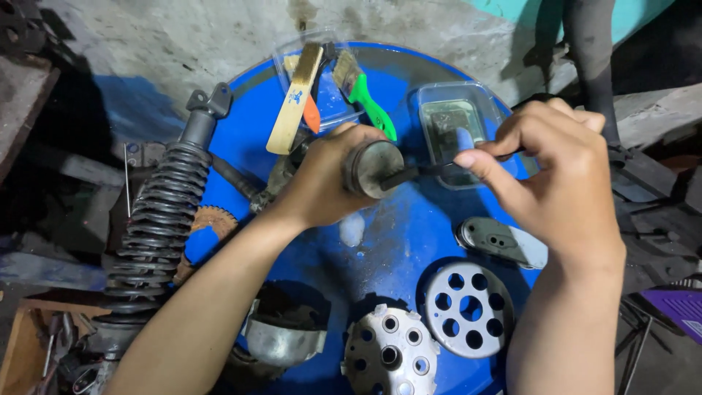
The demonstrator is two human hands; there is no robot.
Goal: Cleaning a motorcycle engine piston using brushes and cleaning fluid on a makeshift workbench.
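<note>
A round blue drum top [409, 227] carries loose parts. At its far edge lie a wooden-handled brush [296, 99] and a green-handled brush [365, 95], with a clear plastic tub [453, 124] of murky liquid beside them. Near the front edge sit two round perforated metal discs [468, 309] [391, 355] and a grey curved shell [281, 336]. A black coil-spring shock absorber [157, 219] leans along the left edge.

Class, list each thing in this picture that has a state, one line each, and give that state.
Left hand: gripping a round metal part.
Right hand: pinching a thin dark tool, tip at the part.
Clear tub: open, murky liquid inside.
Spring shock: lying on the drum's edge.
</note>
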